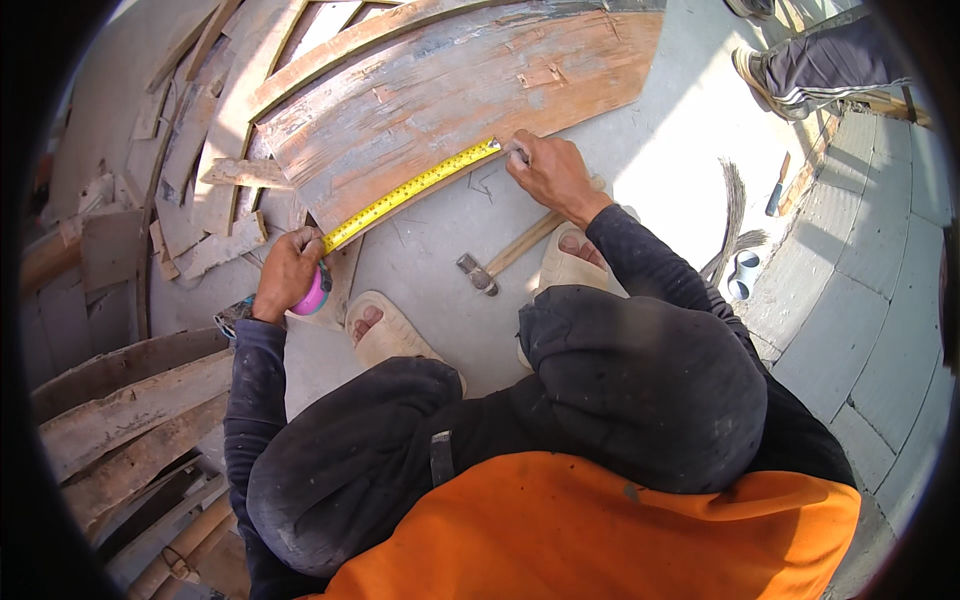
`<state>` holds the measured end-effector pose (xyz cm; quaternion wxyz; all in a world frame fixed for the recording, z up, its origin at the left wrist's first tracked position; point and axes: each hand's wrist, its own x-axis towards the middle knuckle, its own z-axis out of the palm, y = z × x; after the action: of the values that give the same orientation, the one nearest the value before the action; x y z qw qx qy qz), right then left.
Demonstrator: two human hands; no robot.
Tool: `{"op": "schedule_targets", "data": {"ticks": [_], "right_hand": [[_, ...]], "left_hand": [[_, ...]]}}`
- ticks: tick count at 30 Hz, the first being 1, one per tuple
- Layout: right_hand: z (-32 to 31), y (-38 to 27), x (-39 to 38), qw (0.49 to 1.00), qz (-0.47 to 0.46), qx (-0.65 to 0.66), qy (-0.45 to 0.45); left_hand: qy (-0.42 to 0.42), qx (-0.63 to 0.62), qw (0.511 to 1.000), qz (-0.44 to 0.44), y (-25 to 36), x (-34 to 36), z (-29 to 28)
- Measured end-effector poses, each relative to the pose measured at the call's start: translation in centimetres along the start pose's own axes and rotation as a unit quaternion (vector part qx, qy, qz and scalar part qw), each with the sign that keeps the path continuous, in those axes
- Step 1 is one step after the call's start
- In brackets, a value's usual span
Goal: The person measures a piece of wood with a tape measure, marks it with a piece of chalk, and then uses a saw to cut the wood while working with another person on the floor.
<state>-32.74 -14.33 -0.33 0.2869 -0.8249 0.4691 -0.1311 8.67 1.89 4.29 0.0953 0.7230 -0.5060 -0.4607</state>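
Note:
A yellow tape measure blade (412, 190) stretches along the near edge of a worn wooden board (450, 105). My left hand (290, 268) is closed around the pink tape measure case (316, 292) at the board's left corner. At the other end, my right hand (553, 172) has its fingers curled beside the blade's tip, pressed at the board's edge. Whether the fingers pinch the tip itself is hard to make out. Below the board, between my sandalled feet, a hammer (505, 252) with a wooden handle lies on the grey floor.
Loose planks and scrap wood (225, 150) are heaped at the far left, with more boards (140, 410) stacked near left. To the right lie a bundle of thin wires (735, 215), a grey pipe fitting (743, 275) and a blue-handled tool (777, 190). Another person's leg (835, 65) shows at far right.

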Motion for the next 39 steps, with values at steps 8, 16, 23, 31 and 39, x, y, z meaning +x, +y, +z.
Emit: {"op": "schedule_targets", "data": {"ticks": [8,16,23,31,39], "right_hand": [[0.3,0.1,1.3,1.0,-0.003,-0.003,0.006],[0.6,0.4,-1.3,0.999,0.036,-0.003,-0.008],[-0.2,-0.1,1.8,0.999,-0.004,0.03,0.021],[0.0,1.0,-1.6,0.993,0.093,0.042,-0.061],[-6.9,0.5,5.1,0.988,0.093,0.113,0.048]], "left_hand": [[-0.007,0.017,1.0,0.006,0.8,-0.1,-0.1],[0.015,0.031,0.999,0.021,-0.1,0.2,-0.2],[0.006,0.036,0.999,0.015,0.4,0.0,-0.1],[0.035,0.056,0.998,0.008,0.8,-0.5,-0.4],[0.074,-0.062,0.995,0.04,2.9,0.4,-8.0]]}}
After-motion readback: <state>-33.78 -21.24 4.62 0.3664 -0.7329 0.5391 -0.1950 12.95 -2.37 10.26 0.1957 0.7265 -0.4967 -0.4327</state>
